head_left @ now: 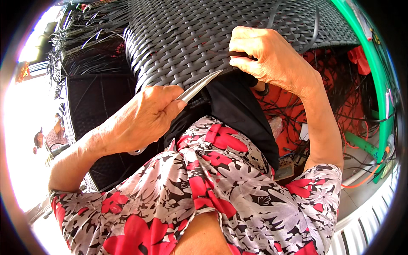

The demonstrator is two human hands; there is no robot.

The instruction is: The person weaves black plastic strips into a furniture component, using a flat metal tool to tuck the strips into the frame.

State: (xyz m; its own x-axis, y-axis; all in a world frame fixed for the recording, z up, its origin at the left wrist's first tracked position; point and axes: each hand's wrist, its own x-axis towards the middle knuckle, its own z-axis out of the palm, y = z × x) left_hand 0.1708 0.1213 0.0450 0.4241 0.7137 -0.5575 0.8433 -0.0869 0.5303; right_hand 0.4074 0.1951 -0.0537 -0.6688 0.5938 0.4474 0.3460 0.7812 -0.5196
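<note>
My left hand [148, 112] is closed around a pair of metal scissors [199, 85]. Their pointed blades are together and angle up to the right, over the near edge of the woven panel; a bit of the handle shows below my fist. My right hand [267, 55] pinches a dark plastic weaving strip [241, 54] between thumb and fingers, just above that edge. The panel [182, 38] is a dark grey wicker weave of flat strips and fills the space in front of me. Where the strip's far end goes into the weave is hard to make out.
Loose black strips [91, 51] hang in a thick bundle at the far left, above a dark woven piece [100, 106]. A green curved frame [374, 72] rises at the right. Tangled strips lie over a red surface [282, 106], and an orange cord [361, 183] runs near the lower right.
</note>
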